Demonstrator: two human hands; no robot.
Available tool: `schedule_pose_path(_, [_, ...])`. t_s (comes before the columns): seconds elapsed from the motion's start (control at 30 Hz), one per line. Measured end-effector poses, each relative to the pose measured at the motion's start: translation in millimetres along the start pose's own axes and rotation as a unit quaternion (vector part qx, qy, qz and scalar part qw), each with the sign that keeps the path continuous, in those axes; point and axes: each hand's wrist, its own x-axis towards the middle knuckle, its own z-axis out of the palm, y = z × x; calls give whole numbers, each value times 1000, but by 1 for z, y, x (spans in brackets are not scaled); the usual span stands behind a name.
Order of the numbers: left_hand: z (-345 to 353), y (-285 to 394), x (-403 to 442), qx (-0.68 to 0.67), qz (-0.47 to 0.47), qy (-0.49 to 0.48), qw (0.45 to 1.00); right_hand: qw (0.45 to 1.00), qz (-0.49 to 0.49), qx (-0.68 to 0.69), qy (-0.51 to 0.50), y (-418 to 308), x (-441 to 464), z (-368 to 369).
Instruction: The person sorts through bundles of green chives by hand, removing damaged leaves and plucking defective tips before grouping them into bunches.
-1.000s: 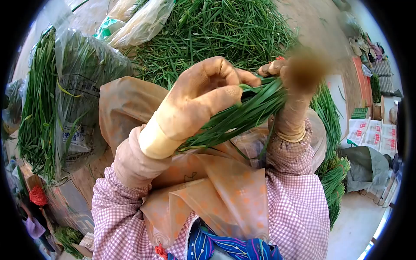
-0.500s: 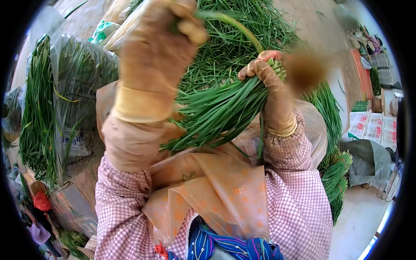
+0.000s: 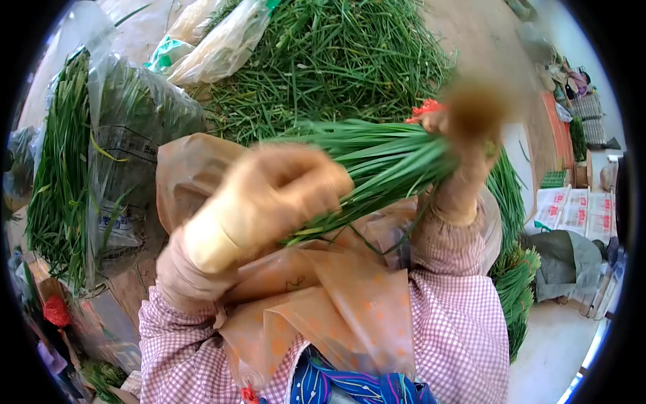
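My right hand (image 3: 468, 178), in a stained yellowish glove, grips a bunch of garlic chives (image 3: 383, 158) near its right end, with the long green leaves fanning left. A brown blurred spot covers part of this hand. Something bright red (image 3: 425, 110) shows at its fingers. Beside the leaf tips is my left hand (image 3: 276, 192), also gloved and smeared by motion. Its fingers look curled, but whether anything is in them I cannot make out. Under both hands a translucent brownish plastic apron (image 3: 336, 283) covers my lap.
A large heap of loose green leaves (image 3: 336, 60) lies ahead. To the left stands a clear plastic bag (image 3: 134, 155) with chives beside it. More chive bundles (image 3: 515, 289) lie by my right elbow. A whitish plastic bag (image 3: 225, 44) rests at the heap's left edge.
My left hand has come down from high up, where it held a pale green stalk, to the leaf tips. My right hand has shifted right with the bunch, now held more level.
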Motion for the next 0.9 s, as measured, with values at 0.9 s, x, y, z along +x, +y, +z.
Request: schedule_pose_path(0.9, [-3, -58, -22, -254, -106, -22, 961, 665, -507, -150, -528, 42, -76, 119])
